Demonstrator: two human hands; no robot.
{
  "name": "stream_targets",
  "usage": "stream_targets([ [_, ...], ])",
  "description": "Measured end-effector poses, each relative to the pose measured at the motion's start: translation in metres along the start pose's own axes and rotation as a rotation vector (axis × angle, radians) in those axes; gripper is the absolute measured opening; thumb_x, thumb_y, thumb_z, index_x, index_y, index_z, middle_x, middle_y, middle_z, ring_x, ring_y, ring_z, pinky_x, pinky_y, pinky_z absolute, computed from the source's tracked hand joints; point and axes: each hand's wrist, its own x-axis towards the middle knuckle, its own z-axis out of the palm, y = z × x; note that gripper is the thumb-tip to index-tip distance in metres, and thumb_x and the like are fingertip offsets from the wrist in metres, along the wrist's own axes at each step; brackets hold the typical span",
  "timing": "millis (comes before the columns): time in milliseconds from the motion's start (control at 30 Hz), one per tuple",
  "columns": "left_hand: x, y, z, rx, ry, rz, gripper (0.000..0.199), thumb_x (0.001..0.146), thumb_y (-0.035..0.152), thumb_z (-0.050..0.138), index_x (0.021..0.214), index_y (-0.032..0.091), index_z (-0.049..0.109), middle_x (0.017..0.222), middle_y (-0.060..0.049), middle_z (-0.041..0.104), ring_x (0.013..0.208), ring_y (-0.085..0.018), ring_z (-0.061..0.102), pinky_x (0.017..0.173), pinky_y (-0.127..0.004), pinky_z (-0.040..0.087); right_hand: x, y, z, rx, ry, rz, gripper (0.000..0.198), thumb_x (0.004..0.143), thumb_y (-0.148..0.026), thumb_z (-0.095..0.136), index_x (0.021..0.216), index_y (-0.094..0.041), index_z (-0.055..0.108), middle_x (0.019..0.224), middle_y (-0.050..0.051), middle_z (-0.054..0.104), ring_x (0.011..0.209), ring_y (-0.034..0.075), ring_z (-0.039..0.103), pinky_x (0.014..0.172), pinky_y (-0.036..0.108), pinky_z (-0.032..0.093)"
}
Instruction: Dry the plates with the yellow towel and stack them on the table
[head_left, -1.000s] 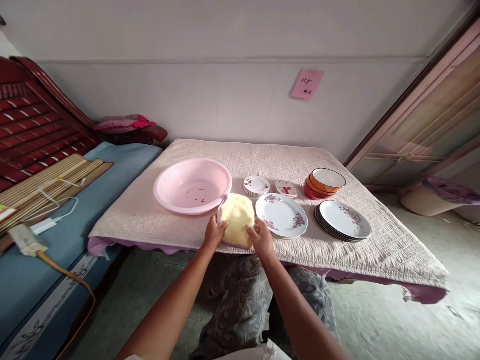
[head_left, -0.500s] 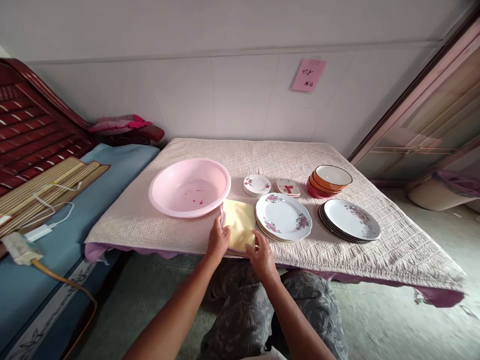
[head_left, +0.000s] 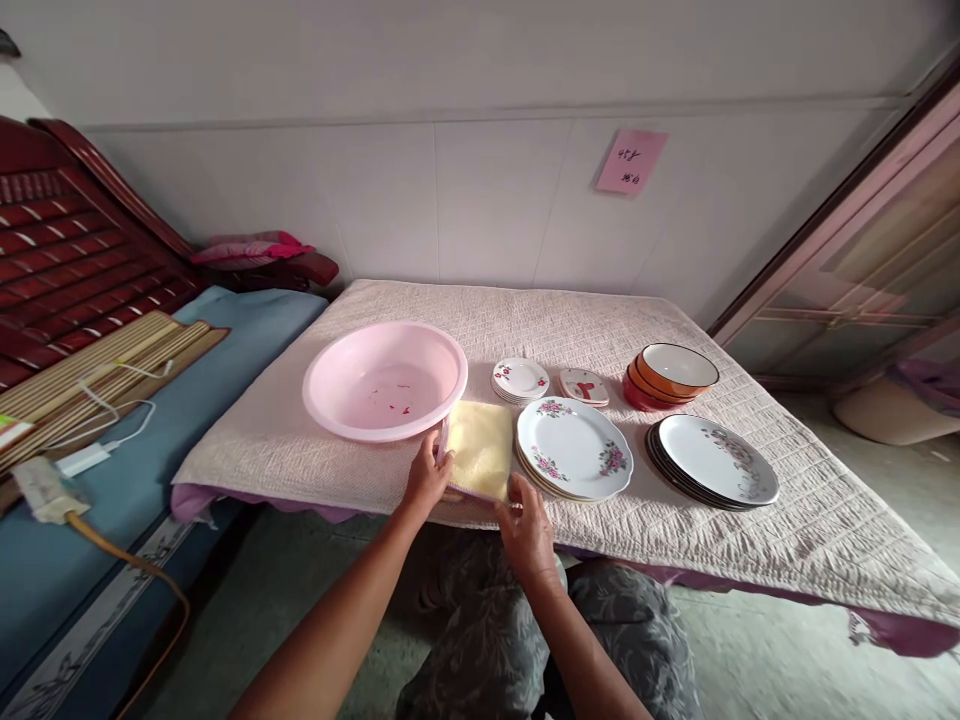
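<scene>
A square, folded yellow cloth (head_left: 481, 450) lies near the front edge of the table, with a purplish edge showing beneath its top layer. My left hand (head_left: 430, 476) grips its left side, thumb toward the top. At its front right corner, my right hand (head_left: 527, 527) has its fingers curled around the edge. Just behind and left of the cloth stands a wide pink basin (head_left: 385, 380) with small red marks on its bottom. A stack of white plates with pink flowers (head_left: 575, 448) sits immediately right of the cloth.
Small flowered plates (head_left: 520, 379), small dishes with a red design (head_left: 584, 387), orange bowls (head_left: 677, 370) and dark-edged oval plates (head_left: 712, 460) stand in stacks on the quilted table cover (head_left: 285, 440). To the left is a blue-cushioned bench (head_left: 262, 325) with a power strip (head_left: 49, 490).
The view has shifted slightly, so the tableware appears a little lower and further right. My right hand has slid toward the cloth's front corner; my left hand stays at its left side.
</scene>
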Motion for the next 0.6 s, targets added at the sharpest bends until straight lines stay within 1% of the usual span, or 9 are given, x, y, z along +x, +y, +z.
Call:
stream_targets([
  [100,-0.003,-0.002,-0.008,0.012,0.01,0.001,0.047,0.081,0.027,0.057,0.125,0.011,0.054,0.106,-0.016,0.069,0.096,-0.026,0.066,0.085,-0.038,0.051,0.003,-0.015,0.003,-0.181,0.046,-0.166,0.042,0.085,-0.027,0.053,0.126,-0.02,0.051,0.115,0.015,0.059,0.105,0.028,0.055,0.09,0.049,0.049],
  [167,-0.004,0.001,-0.011,0.011,0.003,0.024,0.044,0.08,0.027,0.057,0.122,0.015,0.056,0.109,-0.014,0.068,0.098,-0.024,0.065,0.086,-0.036,0.05,0.007,-0.028,0.004,-0.256,0.03,-0.27,0.044,0.085,-0.022,0.053,0.128,-0.02,0.048,0.121,0.015,0.056,0.112,0.029,0.051,0.094,0.05,0.047],
  [233,-0.005,0.003,-0.011,0.004,-0.013,0.048,0.039,0.081,0.026,0.056,0.119,0.018,0.059,0.111,-0.011,0.068,0.098,-0.023,0.065,0.088,-0.035,0.049,0.013,-0.04,0.004,-0.318,-0.014,-0.332,0.046,0.084,-0.021,0.055,0.129,-0.02,0.048,0.124,0.015,0.054,0.113,0.029,0.049,0.095,0.05,0.045],
  [333,-0.006,0.001,-0.008,-0.019,-0.031,0.07,0.034,0.082,0.026,0.054,0.115,0.019,0.061,0.109,-0.009,0.069,0.097,-0.022,0.065,0.088,-0.034,0.049,0.02,-0.051,0.007,-0.425,-0.09,-0.372,0.046,0.084,-0.025,0.058,0.129,-0.019,0.049,0.127,0.016,0.052,0.118,0.031,0.046,0.096,0.05,0.043],
  [433,-0.007,-0.005,-0.005,-0.046,-0.028,0.07,0.032,0.083,0.028,0.054,0.113,0.019,0.061,0.105,-0.008,0.07,0.089,-0.019,0.066,0.082,-0.031,0.051,0.021,-0.051,0.011,-0.51,-0.175,-0.398,0.046,0.084,-0.03,0.059,0.128,-0.019,0.052,0.13,0.016,0.051,0.12,0.032,0.044,0.095,0.048,0.041],
  [533,-0.006,-0.011,-0.003,-0.049,0.001,0.057,0.029,0.08,0.026,0.056,0.108,0.018,0.061,0.096,-0.007,0.071,0.081,-0.018,0.067,0.076,-0.028,0.051,0.018,-0.046,0.017,-0.561,-0.231,-0.383,0.04,0.085,-0.027,0.058,0.124,-0.019,0.055,0.126,0.014,0.054,0.114,0.03,0.047,0.091,0.044,0.041],
  [600,-0.005,-0.014,-0.002,-0.037,0.024,0.047,0.025,0.079,0.025,0.056,0.103,0.018,0.061,0.086,-0.005,0.071,0.077,-0.017,0.066,0.073,-0.027,0.051,0.016,-0.041,0.02,-0.575,-0.23,-0.368,0.038,0.085,-0.023,0.057,0.123,-0.02,0.056,0.124,0.013,0.055,0.112,0.029,0.048,0.091,0.042,0.041],
])
